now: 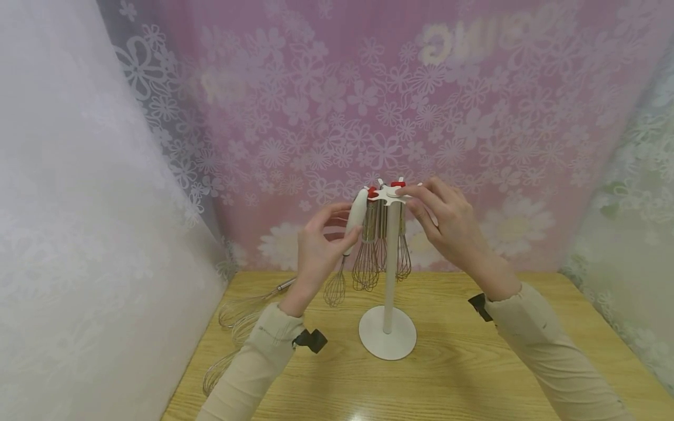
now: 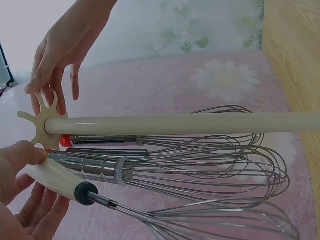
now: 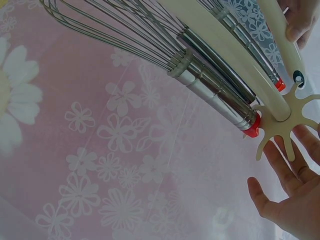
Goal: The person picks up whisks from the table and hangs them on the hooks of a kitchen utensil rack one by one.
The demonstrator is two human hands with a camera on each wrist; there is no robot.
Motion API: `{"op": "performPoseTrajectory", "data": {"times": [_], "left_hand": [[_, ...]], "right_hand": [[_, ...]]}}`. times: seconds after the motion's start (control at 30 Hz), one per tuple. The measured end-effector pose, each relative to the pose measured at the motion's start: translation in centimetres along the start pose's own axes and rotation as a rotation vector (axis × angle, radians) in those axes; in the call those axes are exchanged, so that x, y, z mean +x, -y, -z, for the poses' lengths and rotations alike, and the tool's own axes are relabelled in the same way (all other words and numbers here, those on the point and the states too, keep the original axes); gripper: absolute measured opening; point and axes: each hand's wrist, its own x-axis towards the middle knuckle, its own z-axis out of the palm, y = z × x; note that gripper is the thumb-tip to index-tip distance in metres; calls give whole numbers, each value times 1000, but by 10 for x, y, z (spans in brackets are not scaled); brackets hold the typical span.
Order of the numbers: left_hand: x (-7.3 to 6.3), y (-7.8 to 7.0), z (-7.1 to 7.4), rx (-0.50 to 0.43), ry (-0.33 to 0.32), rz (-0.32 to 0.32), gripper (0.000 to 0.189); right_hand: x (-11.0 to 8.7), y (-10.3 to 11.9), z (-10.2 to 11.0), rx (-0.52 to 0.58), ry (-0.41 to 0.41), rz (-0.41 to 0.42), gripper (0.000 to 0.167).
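White-handled whisk (image 1: 351, 231) is pinched by the left hand (image 1: 316, 251) beside the rack's slotted top (image 1: 392, 196), which the right hand (image 1: 447, 225) steadies with straight fingertips; other steel whisks (image 1: 374, 257) hang there above the desk (image 1: 453, 362).

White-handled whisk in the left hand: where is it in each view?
Head: left of centre, white-handled whisk beside the rack.
Left wrist: bottom left, handle in the left hand.
Right wrist: top right, handle only.
Shared landmark: the rack's star-shaped top.
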Motion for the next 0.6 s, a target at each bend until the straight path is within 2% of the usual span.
{"op": "performPoseTrajectory", "data": {"times": [0.27,0.43,0.6], "left_hand": [[0,-2,-1,67,-14,-37,39],[0,-2,-3,95,-18,-60,38],[1,-3,-5,127,-25,-68,37]], "right_hand": [[0,0,-1,-6,-3,0,41],[0,0,0,-9,-3,3,26],[2,1,0,-14,-7,8,24]]}}
